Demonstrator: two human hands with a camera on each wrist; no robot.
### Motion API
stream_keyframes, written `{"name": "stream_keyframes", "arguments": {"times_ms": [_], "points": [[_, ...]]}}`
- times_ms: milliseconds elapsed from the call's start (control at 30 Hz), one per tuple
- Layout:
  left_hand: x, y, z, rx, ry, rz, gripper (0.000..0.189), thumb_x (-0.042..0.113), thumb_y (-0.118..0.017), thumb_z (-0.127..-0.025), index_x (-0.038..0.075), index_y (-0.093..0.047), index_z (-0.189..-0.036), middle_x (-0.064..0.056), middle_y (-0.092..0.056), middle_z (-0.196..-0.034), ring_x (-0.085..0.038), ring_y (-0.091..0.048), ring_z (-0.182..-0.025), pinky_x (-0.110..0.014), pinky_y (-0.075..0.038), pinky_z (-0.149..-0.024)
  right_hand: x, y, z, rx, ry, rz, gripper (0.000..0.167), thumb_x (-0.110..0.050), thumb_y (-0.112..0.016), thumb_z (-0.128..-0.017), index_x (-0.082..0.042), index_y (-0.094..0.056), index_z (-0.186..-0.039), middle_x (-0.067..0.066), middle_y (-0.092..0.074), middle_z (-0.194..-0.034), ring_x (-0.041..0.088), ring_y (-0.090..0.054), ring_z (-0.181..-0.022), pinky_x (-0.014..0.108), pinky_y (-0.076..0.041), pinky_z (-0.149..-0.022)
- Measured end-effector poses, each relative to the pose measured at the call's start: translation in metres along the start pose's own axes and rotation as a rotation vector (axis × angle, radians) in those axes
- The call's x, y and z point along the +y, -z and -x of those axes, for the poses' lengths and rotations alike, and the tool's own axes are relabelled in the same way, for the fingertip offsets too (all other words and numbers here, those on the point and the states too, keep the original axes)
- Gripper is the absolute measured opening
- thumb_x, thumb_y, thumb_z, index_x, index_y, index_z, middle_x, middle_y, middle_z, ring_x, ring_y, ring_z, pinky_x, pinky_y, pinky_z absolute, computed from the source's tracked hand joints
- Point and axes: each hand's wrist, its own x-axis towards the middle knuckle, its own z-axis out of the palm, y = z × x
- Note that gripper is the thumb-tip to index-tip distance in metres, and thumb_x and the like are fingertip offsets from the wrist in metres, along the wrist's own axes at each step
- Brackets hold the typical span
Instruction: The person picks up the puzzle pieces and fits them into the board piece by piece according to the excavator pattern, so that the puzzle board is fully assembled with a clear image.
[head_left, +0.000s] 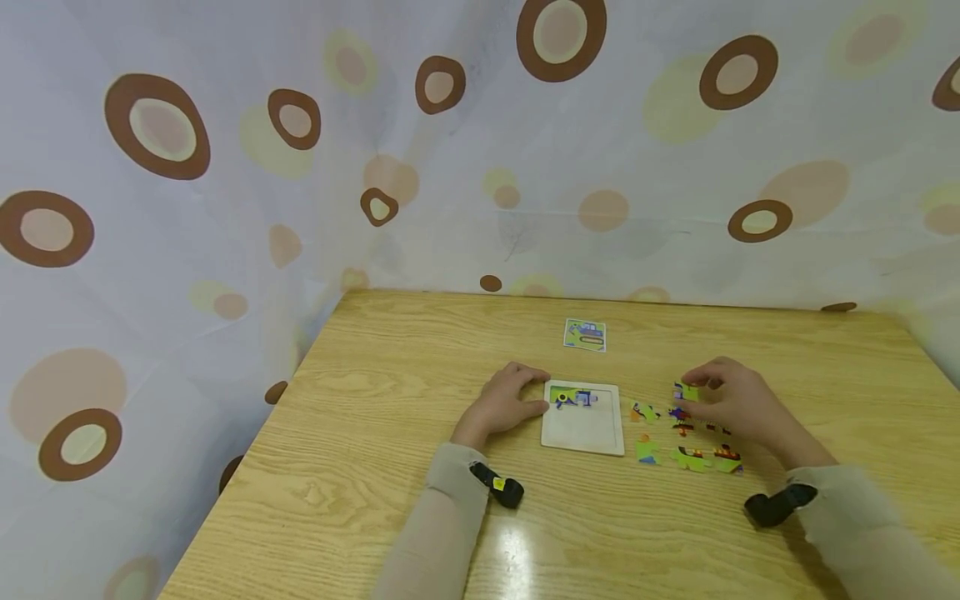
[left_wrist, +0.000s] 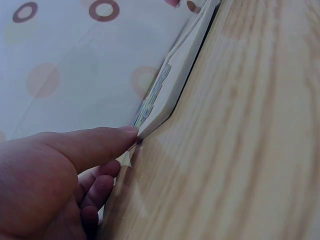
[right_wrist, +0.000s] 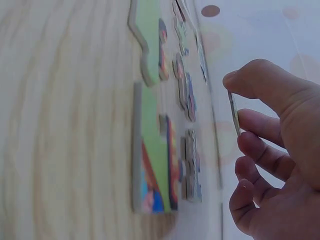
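Observation:
A square white puzzle tray (head_left: 581, 433) lies on the table, with joined puzzle pieces (head_left: 573, 398) in its upper left part. My left hand (head_left: 506, 400) holds the tray at its left side, thumb against the edge and index finger by the far corner. In the left wrist view the thumb (left_wrist: 107, 140) lies at the tray corner, other fingers curled lower down. My right hand (head_left: 738, 404) pinches a thin puzzle piece (right_wrist: 234, 114) between thumb and fingers, lifted off the table. Loose puzzle pieces (head_left: 692, 458) lie below and left of this hand, green with red and orange parts.
Behind the tray lies a small picture card (head_left: 585, 335) showing a blue digger on green. More loose pieces (head_left: 645, 411) lie right beside the tray. The wooden table (head_left: 337, 467) meets a wall covering (head_left: 465, 167) with brown ring patterns at the back and left.

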Motion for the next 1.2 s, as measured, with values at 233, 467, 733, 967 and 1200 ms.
{"name": "stream_keyframes", "arguments": {"times_ms": [233, 467, 733, 967, 1200], "points": [[0.0, 0.0, 0.001, 0.001, 0.005, 0.001, 0.046, 0.029, -0.068, -0.095, 0.02, -0.058, -0.139, -0.002, -0.051, -0.134, -0.021, -0.046, -0.123, -0.038, -0.036, -0.106, -0.012, -0.009, -0.001, -0.018, 0.019, -0.033, 0.042, -0.033, -0.078, -0.087, -0.003, -0.069, -0.115, 0.012, -0.062, -0.114, 0.034, -0.055, -0.104, 0.047, -0.05, -0.077], [0.001, 0.001, 0.001, 0.001, 0.005, 0.0, 0.046, 0.029, -0.068, -0.095, 0.02, -0.057, -0.14, -0.002, -0.051, -0.134, -0.021, -0.046, -0.124, -0.039, -0.035, -0.106, -0.025, -0.018, -0.006, -0.002, 0.057, -0.054, 0.04, -0.03, -0.078, -0.086, -0.003, -0.07, -0.114, 0.01, -0.064, -0.111, 0.032, -0.056, -0.101, 0.047, -0.05, -0.078], [0.001, 0.001, 0.001, -0.001, 0.002, 0.003, 0.046, 0.029, -0.068, -0.095, 0.02, -0.057, -0.14, -0.002, -0.051, -0.135, -0.022, -0.046, -0.125, -0.039, -0.035, -0.106, -0.038, -0.03, -0.013, -0.026, 0.087, -0.081, 0.036, -0.027, -0.078, -0.087, -0.004, -0.07, -0.114, 0.008, -0.064, -0.111, 0.031, -0.056, -0.101, 0.049, -0.049, -0.082], [0.001, 0.002, 0.002, 0.001, 0.0, 0.008, 0.046, 0.029, -0.068, -0.095, 0.02, -0.057, -0.139, -0.002, -0.051, -0.134, -0.022, -0.046, -0.125, -0.039, -0.035, -0.107, -0.051, -0.043, -0.023, -0.046, 0.09, -0.073, 0.032, -0.028, -0.079, -0.086, -0.007, -0.073, -0.11, 0.006, -0.066, -0.11, 0.031, -0.058, -0.102, 0.05, -0.049, -0.084], [0.002, 0.002, 0.002, -0.002, 0.0, 0.009, 0.046, 0.028, -0.068, -0.095, 0.02, -0.057, -0.139, -0.003, -0.051, -0.134, -0.022, -0.045, -0.125, -0.039, -0.035, -0.107, -0.059, -0.054, -0.031, -0.064, 0.123, -0.078, 0.026, -0.024, -0.08, -0.085, -0.009, -0.075, -0.106, 0.004, -0.064, -0.107, 0.028, -0.059, -0.101, 0.051, -0.05, -0.085]]}}
